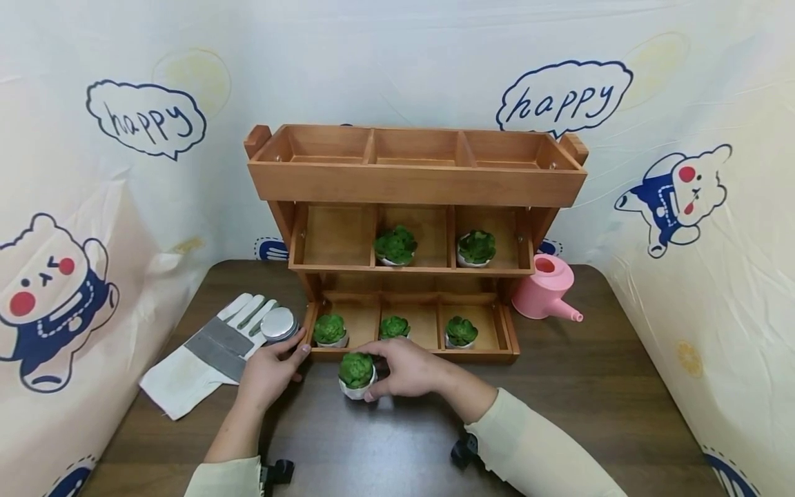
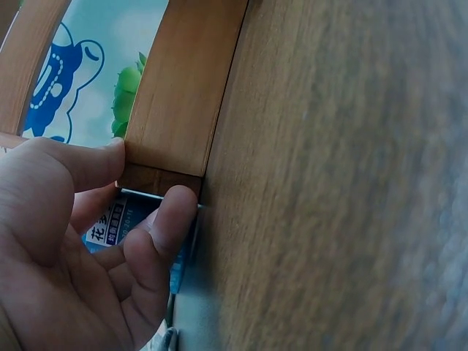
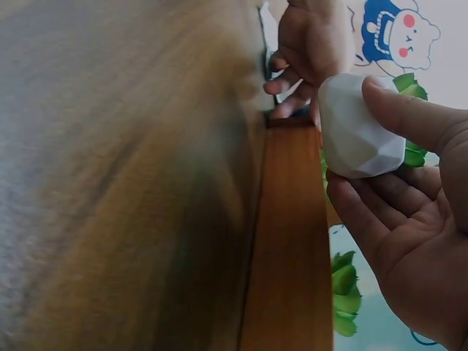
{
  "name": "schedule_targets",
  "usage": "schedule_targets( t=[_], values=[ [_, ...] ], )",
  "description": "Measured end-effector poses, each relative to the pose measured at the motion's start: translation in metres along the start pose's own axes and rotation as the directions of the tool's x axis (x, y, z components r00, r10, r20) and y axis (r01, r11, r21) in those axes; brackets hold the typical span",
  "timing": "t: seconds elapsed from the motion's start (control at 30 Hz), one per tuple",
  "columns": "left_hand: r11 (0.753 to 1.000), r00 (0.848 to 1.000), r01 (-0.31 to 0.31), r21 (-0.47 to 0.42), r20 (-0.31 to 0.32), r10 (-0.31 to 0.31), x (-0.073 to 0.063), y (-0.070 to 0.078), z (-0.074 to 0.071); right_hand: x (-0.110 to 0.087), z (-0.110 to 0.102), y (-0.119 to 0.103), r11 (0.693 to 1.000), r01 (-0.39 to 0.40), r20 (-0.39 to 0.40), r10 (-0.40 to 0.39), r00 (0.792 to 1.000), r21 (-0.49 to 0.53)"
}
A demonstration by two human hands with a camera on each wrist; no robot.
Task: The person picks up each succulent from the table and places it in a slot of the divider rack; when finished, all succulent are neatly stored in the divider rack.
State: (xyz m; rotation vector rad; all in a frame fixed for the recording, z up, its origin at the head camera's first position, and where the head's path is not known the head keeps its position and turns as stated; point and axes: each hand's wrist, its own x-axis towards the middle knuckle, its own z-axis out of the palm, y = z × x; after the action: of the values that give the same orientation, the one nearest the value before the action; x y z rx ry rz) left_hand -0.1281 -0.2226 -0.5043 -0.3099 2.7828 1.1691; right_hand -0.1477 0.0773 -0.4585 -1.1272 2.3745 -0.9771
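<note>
My right hand grips a small potted succulent, green in a white pot, in front of the wooden three-tier shelf. The pot's faceted white side shows in the right wrist view, between thumb and fingers. At the shelf's lower left front corner, my left hand pinches the wood, thumb on the upper edge and fingertips at the lower one. Close behind those fingers stands a blue-labelled can with a silver lid. Succulents occupy all three bottom compartments and the middle tier's centre and right ones.
White-and-grey work gloves lie on the table left of the shelf, beside the can. A pink watering can stands at the shelf's right side, spout pointing right. Printed cloth hangs behind and at both sides of the brown table.
</note>
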Motion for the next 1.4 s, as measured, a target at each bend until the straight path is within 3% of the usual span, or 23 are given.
schedule_targets(
  t=[0.73,1.1,1.4],
  values=[
    [1.0,1.0,-0.001,-0.023,-0.013,0.001,-0.002,-0.001,0.001,0.019,-0.027,-0.027,0.995,0.073,-0.145,-0.064,0.987,0.063],
    [0.999,1.0,-0.005,-0.041,-0.013,0.005,-0.003,0.001,0.0,0.028,-0.048,-0.044,0.996,0.082,-0.143,-0.078,0.987,0.021],
    [0.999,1.0,0.001,-0.047,-0.017,-0.002,-0.001,0.0,0.001,0.035,-0.065,-0.06,0.994,0.094,-0.183,-0.081,0.98,0.064]
  ],
)
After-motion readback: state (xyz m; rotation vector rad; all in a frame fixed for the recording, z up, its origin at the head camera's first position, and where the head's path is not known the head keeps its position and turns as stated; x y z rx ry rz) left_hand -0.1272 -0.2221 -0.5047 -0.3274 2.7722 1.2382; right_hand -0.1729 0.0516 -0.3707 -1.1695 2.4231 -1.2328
